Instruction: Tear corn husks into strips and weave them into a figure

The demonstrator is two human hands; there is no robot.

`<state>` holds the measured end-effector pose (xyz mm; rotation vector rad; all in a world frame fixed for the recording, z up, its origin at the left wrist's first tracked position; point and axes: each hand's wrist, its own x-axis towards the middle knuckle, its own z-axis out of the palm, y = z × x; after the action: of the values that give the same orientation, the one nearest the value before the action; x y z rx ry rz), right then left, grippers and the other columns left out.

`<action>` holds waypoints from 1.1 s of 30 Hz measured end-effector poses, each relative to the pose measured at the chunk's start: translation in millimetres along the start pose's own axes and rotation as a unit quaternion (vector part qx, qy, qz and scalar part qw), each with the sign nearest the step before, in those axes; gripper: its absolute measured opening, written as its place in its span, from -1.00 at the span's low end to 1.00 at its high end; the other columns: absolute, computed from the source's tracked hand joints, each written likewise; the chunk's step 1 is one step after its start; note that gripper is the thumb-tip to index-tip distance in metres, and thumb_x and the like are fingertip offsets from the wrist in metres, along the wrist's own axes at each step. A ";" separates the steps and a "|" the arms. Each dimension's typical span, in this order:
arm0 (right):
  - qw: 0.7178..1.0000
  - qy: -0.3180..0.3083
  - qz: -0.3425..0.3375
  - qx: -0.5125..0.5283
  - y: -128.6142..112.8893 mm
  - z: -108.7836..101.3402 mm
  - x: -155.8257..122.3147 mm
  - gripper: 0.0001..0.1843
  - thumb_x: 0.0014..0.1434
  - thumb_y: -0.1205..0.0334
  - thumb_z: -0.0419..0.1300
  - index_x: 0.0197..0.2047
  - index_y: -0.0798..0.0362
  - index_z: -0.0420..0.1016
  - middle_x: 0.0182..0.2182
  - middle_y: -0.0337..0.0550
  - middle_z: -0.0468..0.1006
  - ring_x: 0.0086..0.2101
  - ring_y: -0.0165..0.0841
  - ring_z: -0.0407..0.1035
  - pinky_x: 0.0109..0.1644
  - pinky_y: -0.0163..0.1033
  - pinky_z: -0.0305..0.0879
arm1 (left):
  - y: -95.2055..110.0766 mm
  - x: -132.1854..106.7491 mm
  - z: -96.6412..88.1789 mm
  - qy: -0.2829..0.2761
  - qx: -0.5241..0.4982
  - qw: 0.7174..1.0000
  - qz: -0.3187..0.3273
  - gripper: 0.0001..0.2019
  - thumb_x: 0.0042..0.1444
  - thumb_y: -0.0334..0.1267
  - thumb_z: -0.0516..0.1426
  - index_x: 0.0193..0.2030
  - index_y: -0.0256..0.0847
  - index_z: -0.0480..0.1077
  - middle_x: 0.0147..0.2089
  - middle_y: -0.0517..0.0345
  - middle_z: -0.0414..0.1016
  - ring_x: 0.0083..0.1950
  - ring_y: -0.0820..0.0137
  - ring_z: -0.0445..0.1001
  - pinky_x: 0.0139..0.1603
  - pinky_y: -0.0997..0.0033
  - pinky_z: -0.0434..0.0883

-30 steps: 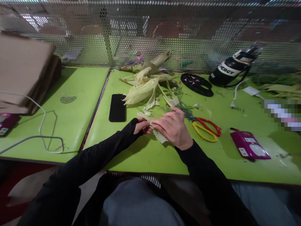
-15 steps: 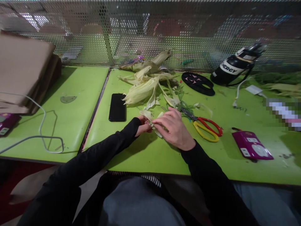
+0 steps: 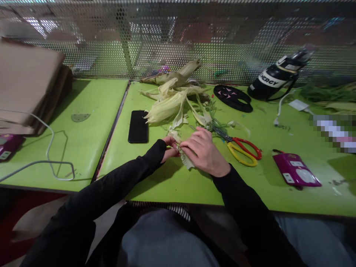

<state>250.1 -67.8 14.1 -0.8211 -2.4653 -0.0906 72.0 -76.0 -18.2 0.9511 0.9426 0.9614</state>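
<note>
My left hand [image 3: 170,147] and my right hand [image 3: 204,151] meet over the green table [image 3: 172,178], both closed on a pale strip of corn husk [image 3: 187,161] whose end sticks out below my right palm. My left hand pinches the husk's left end; my right hand's fingers curl over the rest. A heap of corn husks [image 3: 172,98] lies just beyond my hands. Red and yellow scissors [image 3: 241,150] lie to the right of my right hand.
A black phone [image 3: 138,126] lies left of the husks. A magenta device [image 3: 296,173], a black perforated disc [image 3: 233,98] and a black bottle [image 3: 276,79] sit to the right. Cardboard sheets [image 3: 27,85] and a white cable [image 3: 50,148] are on the left table. A perforated metal screen [image 3: 178,44] stands behind.
My hands have stayed in nearly the same spot, working the husk strip between the fingers; the strip's end under my right palm has shifted slightly.
</note>
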 end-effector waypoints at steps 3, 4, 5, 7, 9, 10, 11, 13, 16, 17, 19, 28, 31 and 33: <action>0.999 -0.012 0.012 0.027 1.5 -1.4 0.5 -0.85 0.29 0.31 0.12 -0.26 0.03 0.52 -0.35 -0.14 0.57 -0.21 -0.20 0.28 0.16 0.09 0.17 | -4.0 1.1 -4.9 -0.021 0.001 1.000 0.000 -0.84 -0.01 -0.47 0.25 -0.38 -0.28 0.32 -0.37 0.25 0.40 -0.34 0.50 0.48 -0.10 0.33 0.49; 0.999 -0.015 0.019 0.039 2.2 -1.4 0.4 -0.84 0.29 0.31 0.12 -0.26 0.03 0.53 -0.34 -0.14 0.57 -0.21 -0.20 0.28 0.15 0.08 0.18 | -5.3 2.0 -5.9 -0.022 0.000 1.000 -0.004 -0.83 -0.02 -0.45 0.26 -0.37 -0.28 0.32 -0.36 0.24 0.40 -0.33 0.50 0.48 -0.08 0.32 0.49; 0.998 -0.017 0.027 0.050 2.9 -1.1 0.2 -0.84 0.29 0.31 0.12 -0.25 0.02 0.53 -0.33 -0.13 0.58 -0.20 -0.20 0.28 0.13 0.07 0.19 | -6.5 3.1 -6.3 -0.019 -0.001 1.000 -0.011 -0.82 -0.02 -0.45 0.27 -0.37 -0.28 0.32 -0.35 0.23 0.40 -0.33 0.50 0.48 -0.07 0.30 0.49; 0.997 -0.019 0.043 0.069 4.0 0.0 -0.4 -0.85 0.29 0.30 0.13 -0.24 0.03 0.54 -0.31 -0.11 0.60 -0.19 -0.19 0.28 0.07 0.04 0.22 | -7.3 4.9 -5.8 -0.002 -0.005 1.000 -0.022 -0.82 -0.03 -0.48 0.27 -0.37 -0.28 0.32 -0.35 0.23 0.40 -0.33 0.49 0.48 -0.07 0.29 0.48; 0.995 -0.016 0.059 0.078 4.2 1.5 -1.2 -0.86 0.29 0.30 0.15 -0.23 0.04 0.55 -0.29 -0.09 0.61 -0.17 -0.17 0.28 0.00 0.02 0.25 | -5.8 5.3 -4.0 0.012 -0.009 1.000 -0.028 -0.83 -0.04 -0.51 0.26 -0.38 -0.28 0.33 -0.37 0.23 0.39 -0.34 0.49 0.48 -0.08 0.28 0.48; 0.995 -0.014 0.065 0.078 4.1 2.1 -1.6 -0.86 0.29 0.30 0.15 -0.22 0.05 0.55 -0.28 -0.08 0.61 -0.16 -0.17 0.28 -0.02 0.01 0.25 | -4.1 4.8 -3.0 0.015 -0.011 1.000 -0.025 -0.83 -0.03 -0.52 0.26 -0.39 -0.28 0.34 -0.37 0.24 0.38 -0.35 0.50 0.47 -0.08 0.28 0.48; 0.994 -0.013 0.069 0.079 3.9 2.6 -1.8 -0.86 0.29 0.30 0.15 -0.22 0.05 0.55 -0.28 -0.08 0.61 -0.16 -0.17 0.29 -0.04 0.01 0.25 | -2.0 3.8 -2.1 0.016 -0.014 1.000 -0.020 -0.84 -0.03 -0.52 0.25 -0.39 -0.28 0.35 -0.36 0.24 0.38 -0.35 0.50 0.46 -0.08 0.28 0.48; 0.994 -0.014 0.072 0.080 3.7 3.1 -1.9 -0.87 0.29 0.31 0.15 -0.23 0.04 0.55 -0.27 -0.08 0.62 -0.18 -0.18 0.29 -0.05 0.00 0.25 | 3.1 1.0 -0.7 0.008 -0.016 1.000 -0.015 -0.84 -0.04 -0.53 0.26 -0.40 -0.28 0.36 -0.35 0.24 0.37 -0.35 0.51 0.46 -0.08 0.29 0.48; 0.993 -0.024 0.072 0.089 3.9 2.3 -1.7 -0.87 0.29 0.32 0.15 -0.26 0.04 0.54 -0.27 -0.09 0.62 -0.20 -0.20 0.30 -0.06 -0.01 0.25 | 10.4 -3.2 0.9 0.008 0.001 1.000 -0.024 -0.84 -0.03 -0.54 0.25 -0.40 -0.29 0.36 -0.34 0.24 0.37 -0.36 0.52 0.46 -0.12 0.34 0.47; 0.993 -0.029 0.072 0.094 4.0 1.8 -1.6 -0.87 0.29 0.31 0.15 -0.26 0.05 0.53 -0.28 -0.10 0.62 -0.20 -0.20 0.31 -0.06 -0.01 0.25 | 12.3 -4.2 1.5 0.012 0.009 0.999 -0.030 -0.84 -0.03 -0.55 0.24 -0.40 -0.29 0.36 -0.35 0.24 0.37 -0.37 0.52 0.45 -0.13 0.35 0.47; 0.991 -0.035 0.074 0.105 3.9 0.7 -1.4 -0.86 0.30 0.30 0.13 -0.25 0.06 0.52 -0.27 -0.09 0.61 -0.20 -0.20 0.32 -0.07 -0.02 0.25 | 15.2 -5.2 2.7 0.023 0.020 0.999 -0.039 -0.84 -0.03 -0.57 0.23 -0.39 -0.30 0.35 -0.36 0.25 0.38 -0.38 0.53 0.46 -0.16 0.38 0.46; 0.988 -0.024 0.103 0.108 0.9 1.2 -1.2 -0.89 0.30 0.31 0.13 -0.25 0.04 0.48 -0.30 -0.10 0.58 -0.22 -0.22 0.33 -0.14 -0.08 0.26 | 13.0 -2.2 3.1 0.029 0.017 0.999 -0.012 -0.84 0.00 -0.58 0.21 -0.36 -0.30 0.35 -0.43 0.29 0.42 -0.44 0.56 0.47 -0.22 0.45 0.46; 0.986 -0.007 0.129 0.107 -0.4 2.5 -1.8 -0.93 0.27 0.35 0.14 -0.26 0.03 0.42 -0.33 -0.13 0.54 -0.25 -0.24 0.33 -0.21 -0.13 0.26 | 12.4 -2.3 2.0 0.018 0.030 0.999 -0.002 -0.86 0.02 -0.54 0.22 -0.35 -0.29 0.36 -0.46 0.28 0.43 -0.44 0.54 0.46 -0.25 0.47 0.44; 0.984 0.005 0.146 0.103 -1.3 2.8 -2.1 -0.94 0.25 0.36 0.16 -0.26 0.01 0.37 -0.34 -0.14 0.50 -0.28 -0.26 0.33 -0.26 -0.17 0.25 | 12.0 -2.4 1.6 0.022 0.031 0.999 0.007 -0.84 -0.01 -0.54 0.23 -0.35 -0.28 0.36 -0.45 0.29 0.42 -0.45 0.55 0.45 -0.27 0.48 0.42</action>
<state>249.4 -69.4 10.7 -1.0736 -2.2697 0.2609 70.1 -75.3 -6.1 0.9938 1.0086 0.9729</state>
